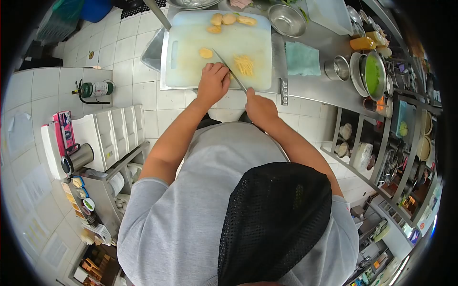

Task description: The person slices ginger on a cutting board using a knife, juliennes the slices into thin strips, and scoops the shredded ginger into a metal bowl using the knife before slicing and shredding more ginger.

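My right hand (260,108) is closed round the handle of a knife (230,70), whose blade points up and left across the cutting board (191,38). My left hand (214,82) rests near the board's front edge with fingers curled beside the blade; whatever lies under them is hidden. Just beyond those fingers is a round yellow slice (206,53), which looks like ginger. To the right of the blade lies a small heap of thin yellow strips (244,65). Several peeled yellow pieces (229,19) sit at the far side of the board.
Right of the board are a green cloth (302,59), a steel bowl (286,21) and a steel pot (337,68). A bowl of green contents (375,75) stands farther right, above metal shelving (367,162). A fire extinguisher (97,89) is at the left wall.
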The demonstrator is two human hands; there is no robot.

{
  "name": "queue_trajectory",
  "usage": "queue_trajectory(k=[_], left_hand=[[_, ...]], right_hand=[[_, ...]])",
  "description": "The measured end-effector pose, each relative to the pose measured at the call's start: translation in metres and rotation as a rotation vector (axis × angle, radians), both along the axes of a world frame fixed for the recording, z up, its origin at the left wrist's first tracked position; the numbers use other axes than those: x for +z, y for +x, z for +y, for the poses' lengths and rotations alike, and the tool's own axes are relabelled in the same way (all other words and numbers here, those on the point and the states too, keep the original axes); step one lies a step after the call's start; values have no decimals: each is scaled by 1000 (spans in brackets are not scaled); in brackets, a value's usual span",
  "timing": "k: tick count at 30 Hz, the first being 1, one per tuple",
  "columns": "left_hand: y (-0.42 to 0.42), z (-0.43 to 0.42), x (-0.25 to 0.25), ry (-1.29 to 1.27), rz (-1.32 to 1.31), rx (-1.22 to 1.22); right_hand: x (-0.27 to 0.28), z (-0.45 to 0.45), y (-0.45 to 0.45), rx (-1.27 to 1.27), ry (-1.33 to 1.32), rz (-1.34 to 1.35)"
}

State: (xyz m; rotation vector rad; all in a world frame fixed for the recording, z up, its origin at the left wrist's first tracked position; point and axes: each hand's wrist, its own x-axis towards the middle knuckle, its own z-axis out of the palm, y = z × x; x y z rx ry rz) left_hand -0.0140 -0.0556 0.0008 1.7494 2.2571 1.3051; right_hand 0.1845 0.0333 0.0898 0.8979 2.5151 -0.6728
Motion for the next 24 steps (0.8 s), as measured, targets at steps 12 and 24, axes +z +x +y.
queue_trajectory(k=[12,24], left_hand=[[-1,-1,5,-16,22,-18],[-2,-3,2,-11,15,-40]], right_hand=[[-2,4,0,56,22,50],[21,5,-6,63,-14,10]])
